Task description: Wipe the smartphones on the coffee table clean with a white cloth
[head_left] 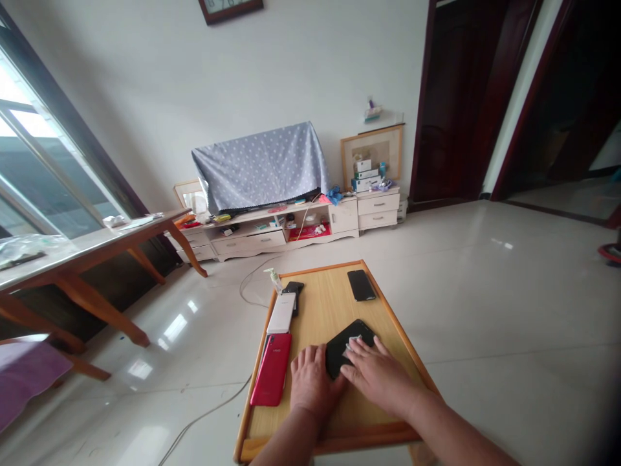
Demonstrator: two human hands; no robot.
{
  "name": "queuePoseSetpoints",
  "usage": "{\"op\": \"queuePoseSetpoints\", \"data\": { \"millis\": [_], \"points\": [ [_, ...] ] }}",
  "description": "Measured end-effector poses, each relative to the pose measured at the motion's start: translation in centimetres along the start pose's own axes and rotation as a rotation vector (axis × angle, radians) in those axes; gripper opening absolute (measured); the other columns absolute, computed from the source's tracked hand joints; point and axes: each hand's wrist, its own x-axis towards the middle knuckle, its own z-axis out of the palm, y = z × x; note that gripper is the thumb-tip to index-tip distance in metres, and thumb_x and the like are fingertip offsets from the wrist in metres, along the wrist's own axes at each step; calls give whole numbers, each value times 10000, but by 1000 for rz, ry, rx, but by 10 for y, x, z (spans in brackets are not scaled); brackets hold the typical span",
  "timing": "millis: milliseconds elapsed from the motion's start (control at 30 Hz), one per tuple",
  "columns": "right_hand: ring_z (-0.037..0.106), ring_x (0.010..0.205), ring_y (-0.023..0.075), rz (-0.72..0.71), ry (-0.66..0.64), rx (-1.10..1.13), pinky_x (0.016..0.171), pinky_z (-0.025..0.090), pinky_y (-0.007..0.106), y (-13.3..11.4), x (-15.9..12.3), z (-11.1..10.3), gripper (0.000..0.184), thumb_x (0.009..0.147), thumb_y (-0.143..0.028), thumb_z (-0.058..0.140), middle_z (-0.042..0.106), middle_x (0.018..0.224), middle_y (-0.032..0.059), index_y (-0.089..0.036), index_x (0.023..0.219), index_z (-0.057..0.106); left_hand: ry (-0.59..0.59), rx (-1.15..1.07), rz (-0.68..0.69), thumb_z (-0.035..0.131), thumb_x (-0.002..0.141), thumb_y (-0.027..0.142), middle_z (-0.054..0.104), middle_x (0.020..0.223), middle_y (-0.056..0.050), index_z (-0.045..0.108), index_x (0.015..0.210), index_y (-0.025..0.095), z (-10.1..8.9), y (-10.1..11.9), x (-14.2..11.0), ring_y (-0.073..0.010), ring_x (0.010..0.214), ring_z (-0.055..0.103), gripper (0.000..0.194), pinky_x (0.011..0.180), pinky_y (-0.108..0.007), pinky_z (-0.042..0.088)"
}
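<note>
A black smartphone (339,346) lies flat and slanted on the small wooden table (325,291), dark face up. My left hand (310,382) grips its left edge, fingers close together and thumb near the lower corner. With the fingers of my right hand (381,375) I press a small whitish wipe (356,338) onto the phone's surface. Left of my hands lies a red phone (272,372), back up. Above it are a white phone (281,312) and a dark phone (294,292), partly overlapping. Another black phone (361,285) rests near the far right corner.
A clear pump bottle (274,279) stands at the table's far left corner. The tabletop has a raised wooden rim (402,333). Cables (213,408) run across the tiled floor. A long table (97,249) is at left; a low white cabinet (252,243) stands against the wall.
</note>
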Motion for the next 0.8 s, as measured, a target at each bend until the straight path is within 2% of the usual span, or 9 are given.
{"op": "queuePoseSetpoints", "data": {
  "millis": [133, 200, 333, 400, 533, 600, 667, 800],
  "points": [
    [227, 1503, 315, 192, 64, -73, 1221, 43, 564, 14, 8, -5, 768, 996, -662, 193, 344, 1580, 146, -138, 1488, 465, 25, 4, 1, 545, 807, 608, 581, 1283, -94, 541, 1340, 256, -1, 3, 0, -302, 1224, 457, 639, 1031, -414, 303],
    [214, 1506, 319, 159, 46, -49, 1224, 69, 550, 8, 6, 0, 798, 987, -686, 186, 332, 1586, 152, -130, 1486, 468, 29, 8, -3, 540, 812, 604, 582, 1279, -92, 541, 1337, 257, 0, 2, 0, -301, 1223, 459, 629, 1034, -416, 301],
    [217, 1507, 302, -13, -22, 39, 1226, 124, 517, -10, -2, 8, 785, 983, -705, 168, 315, 1600, 116, -187, 1487, 476, 4, 15, -6, 554, 815, 541, 578, 1290, -83, 537, 1337, 273, 2, -1, 1, -293, 1221, 465, 587, 1040, -409, 299],
    [247, 1499, 291, -23, -32, 34, 1226, 118, 522, -8, -1, 5, 764, 991, -689, 160, 340, 1590, 111, -201, 1477, 490, 10, 13, -3, 552, 815, 547, 581, 1284, -83, 539, 1334, 274, 2, 0, 0, -295, 1219, 466, 586, 1035, -410, 302],
    [233, 1503, 297, 148, 42, -54, 1227, 66, 542, 10, 8, -8, 766, 1001, -658, 163, 348, 1582, 138, -150, 1482, 475, 28, 6, 3, 549, 804, 606, 586, 1272, -93, 540, 1336, 261, 1, 3, -1, -300, 1215, 464, 634, 1030, -415, 305],
    [214, 1507, 310, 206, 64, -78, 1227, 62, 543, 12, 10, -8, 793, 994, -667, 170, 322, 1590, 158, -120, 1491, 457, 30, 9, -1, 554, 798, 607, 587, 1267, -92, 540, 1336, 259, 1, 4, -1, -303, 1212, 464, 640, 1033, -419, 302],
    [198, 1511, 316, 173, 51, -55, 1228, 64, 537, 3, 7, -2, 815, 985, -688, 174, 296, 1599, 166, -116, 1500, 444, 25, 10, -5, 543, 811, 597, 583, 1276, -91, 539, 1336, 264, 1, 3, 0, -303, 1221, 459, 621, 1038, -419, 299],
    [170, 1519, 295, -19, 1, 37, 1234, 62, 514, -19, -2, 10, 785, 988, -690, 183, 274, 1614, 132, -160, 1516, 424, -12, 23, -13, 546, 825, 515, 570, 1303, -84, 523, 1351, 278, 2, 0, 1, -290, 1223, 464, 577, 1048, -407, 291]
  ]
}}
